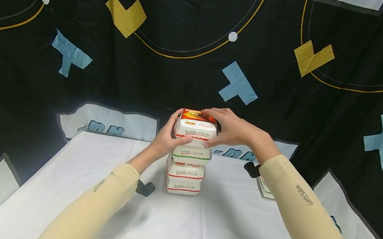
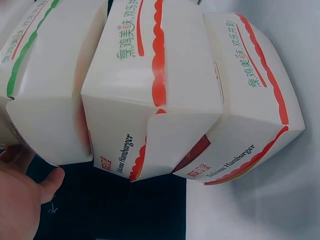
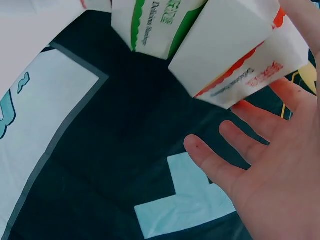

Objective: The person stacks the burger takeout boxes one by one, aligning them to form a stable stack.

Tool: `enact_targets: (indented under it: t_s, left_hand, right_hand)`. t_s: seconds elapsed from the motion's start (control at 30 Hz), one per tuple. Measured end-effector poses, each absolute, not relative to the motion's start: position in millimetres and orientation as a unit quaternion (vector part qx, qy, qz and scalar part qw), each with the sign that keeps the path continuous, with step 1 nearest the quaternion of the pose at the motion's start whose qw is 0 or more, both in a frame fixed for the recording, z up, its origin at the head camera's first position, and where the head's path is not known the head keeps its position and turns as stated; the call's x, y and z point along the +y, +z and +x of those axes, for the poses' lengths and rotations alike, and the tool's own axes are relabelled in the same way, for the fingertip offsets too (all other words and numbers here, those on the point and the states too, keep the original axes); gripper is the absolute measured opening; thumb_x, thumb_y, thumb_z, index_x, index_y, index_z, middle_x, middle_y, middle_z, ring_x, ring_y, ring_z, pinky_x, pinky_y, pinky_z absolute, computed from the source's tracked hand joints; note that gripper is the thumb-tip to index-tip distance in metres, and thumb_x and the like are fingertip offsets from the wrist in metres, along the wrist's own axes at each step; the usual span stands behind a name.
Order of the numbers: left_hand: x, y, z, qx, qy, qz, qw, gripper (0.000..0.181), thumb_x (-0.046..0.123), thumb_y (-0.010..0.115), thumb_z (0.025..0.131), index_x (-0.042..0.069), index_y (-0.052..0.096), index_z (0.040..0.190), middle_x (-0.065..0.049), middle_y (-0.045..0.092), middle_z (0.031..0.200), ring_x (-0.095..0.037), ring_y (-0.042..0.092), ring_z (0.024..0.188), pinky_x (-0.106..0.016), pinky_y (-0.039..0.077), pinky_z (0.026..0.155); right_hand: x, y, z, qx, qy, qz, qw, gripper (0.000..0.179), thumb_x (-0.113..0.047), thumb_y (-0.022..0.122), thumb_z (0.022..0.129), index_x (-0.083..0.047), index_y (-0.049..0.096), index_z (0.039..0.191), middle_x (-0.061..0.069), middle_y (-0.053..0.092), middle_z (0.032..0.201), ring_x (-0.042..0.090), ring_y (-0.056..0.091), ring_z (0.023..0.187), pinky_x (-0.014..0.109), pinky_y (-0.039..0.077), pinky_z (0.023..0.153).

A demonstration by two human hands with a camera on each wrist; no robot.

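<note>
Several white paper hamburger boxes form a slightly uneven upright stack on the table. The top box (image 1: 195, 131) has a red and black printed lid and red trim; beneath it sits a green-trimmed box (image 1: 191, 155), then red-trimmed boxes (image 1: 184, 173). My left hand (image 1: 165, 138) grips the top box from its left, thumb across the front. From the right, my right hand (image 1: 236, 130) holds that same box, fingers over the lid and thumb at the front corner. In the right wrist view its other fingers (image 3: 245, 142) spread beside the box.
A white cloth covers the table (image 1: 98, 188). Partly behind the right forearm lies a pale flat object (image 1: 265, 188). A black curtain (image 1: 167, 82) with taped shapes hangs behind the table. Dark wrist cameras (image 1: 145, 188) sit by both wrists.
</note>
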State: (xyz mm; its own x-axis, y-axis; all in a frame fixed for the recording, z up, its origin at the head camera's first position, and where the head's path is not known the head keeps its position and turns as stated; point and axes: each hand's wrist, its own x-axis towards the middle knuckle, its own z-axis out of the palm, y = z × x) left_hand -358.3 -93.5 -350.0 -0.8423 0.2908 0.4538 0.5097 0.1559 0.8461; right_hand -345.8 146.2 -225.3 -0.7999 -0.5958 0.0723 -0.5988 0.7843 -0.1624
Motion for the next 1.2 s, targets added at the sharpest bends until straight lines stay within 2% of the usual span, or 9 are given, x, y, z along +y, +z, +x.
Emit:
enact_targets:
  t_s: [0.33, 0.53, 0.87, 1.1, 1.2]
  left_hand:
    - [-91.9, -351.8, -358.5, -0.753, -0.593, -0.264, 0.108, 0.093, 0.028, 0.074, 0.09, 0.034, 0.013, 0.16, 0.0, 0.04, 0.154, -0.021, 0.047, 0.132, -0.051, 0.048, 0.104]
    - [-90.0, -351.8, -358.5, -0.751, -0.595, -0.266, 0.104, 0.093, 0.029, 0.074, 0.09, 0.034, 0.013, 0.16, -0.001, 0.041, 0.153, -0.022, 0.047, 0.133, -0.051, 0.048, 0.105]
    - [-90.9, -350.7, -359.2, -0.754, -0.592, -0.262, 0.112, 0.092, 0.026, 0.073, 0.09, 0.035, 0.013, 0.16, -0.001, 0.038, 0.155, -0.022, 0.043, 0.136, -0.051, 0.047, 0.106]
    - [-92.0, -349.5, -360.5, -0.753, -0.596, -0.262, 0.096, 0.095, 0.019, 0.072, 0.091, 0.023, 0.009, 0.162, -0.01, 0.033, 0.16, -0.03, 0.039, 0.14, -0.056, 0.043, 0.109]
    - [-92.5, -349.3, -359.7, -0.752, -0.597, -0.262, 0.096, 0.095, 0.019, 0.071, 0.091, 0.021, 0.009, 0.162, -0.011, 0.033, 0.159, -0.03, 0.04, 0.139, -0.057, 0.043, 0.109]
  right_hand:
    - [176.1, -229.7, -345.8, -0.958, 0.104, 0.266, 0.0, 0.106, -0.052, 0.088, 0.072, -0.031, 0.03, 0.158, 0.004, 0.025, 0.165, 0.029, 0.021, 0.149, 0.059, 0.043, 0.108]
    - [201.3, -235.6, -347.5, -0.966, 0.107, 0.237, -0.005, 0.109, -0.055, 0.088, 0.07, -0.03, 0.029, 0.158, 0.009, 0.02, 0.167, 0.033, 0.017, 0.151, 0.063, 0.038, 0.111]
    - [243.5, -255.4, -352.4, -0.975, 0.089, 0.205, -0.016, 0.108, -0.058, 0.085, 0.071, -0.025, 0.031, 0.158, 0.015, 0.022, 0.166, 0.04, 0.019, 0.148, 0.069, 0.035, 0.109]
    - [269.2, -276.8, -356.6, -0.978, 0.096, 0.186, -0.025, 0.108, -0.059, 0.086, 0.07, -0.025, 0.032, 0.158, 0.017, 0.025, 0.164, 0.041, 0.021, 0.146, 0.072, 0.037, 0.105]
    - [281.0, -285.4, -357.7, -0.978, 0.104, 0.178, -0.034, 0.109, -0.06, 0.085, 0.07, -0.025, 0.032, 0.158, 0.017, 0.025, 0.164, 0.043, 0.021, 0.146, 0.074, 0.035, 0.105]
